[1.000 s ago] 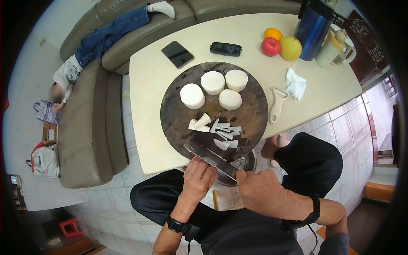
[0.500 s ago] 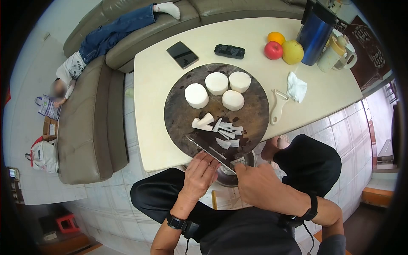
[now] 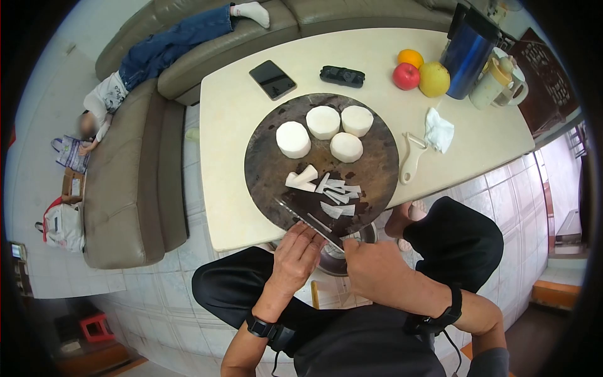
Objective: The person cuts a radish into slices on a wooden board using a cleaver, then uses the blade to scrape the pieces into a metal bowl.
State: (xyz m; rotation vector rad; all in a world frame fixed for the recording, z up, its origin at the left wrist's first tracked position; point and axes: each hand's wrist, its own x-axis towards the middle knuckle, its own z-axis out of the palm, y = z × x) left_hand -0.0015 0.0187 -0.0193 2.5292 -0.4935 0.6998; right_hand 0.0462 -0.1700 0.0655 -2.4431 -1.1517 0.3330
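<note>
My right hand [image 3: 383, 273] is closed around the handle of a knife [image 3: 308, 222], whose blade slants up and left over the near edge of a round dark cutting board [image 3: 260, 160]. Against the near side of the blade are my left hand's [image 3: 295, 261] bent, pressed-together fingers; what they hold is hidden. A thin white strip lies just beyond the blade. Farther in are several cut white radish strips [image 3: 339, 191] and thicker white radish pieces [image 3: 303, 178]. Several thick peeled white radish rounds [image 3: 293, 139] stand toward the board's far side.
On the cream table [image 3: 226, 176] are a phone [image 3: 272, 80], a black case [image 3: 342, 76], fruit [image 3: 434, 80], a blue flask [image 3: 470, 56], a peeler [image 3: 411, 160] and crumpled tissue [image 3: 438, 131]. A metal bowl [image 3: 334, 262] sits below the table edge. Someone lies on the sofa [image 3: 125, 188].
My right hand and the knife handle have shifted slightly left and up. My left hand stays almost in place, and the radish pieces lie as before; the whole view has moved a little.
</note>
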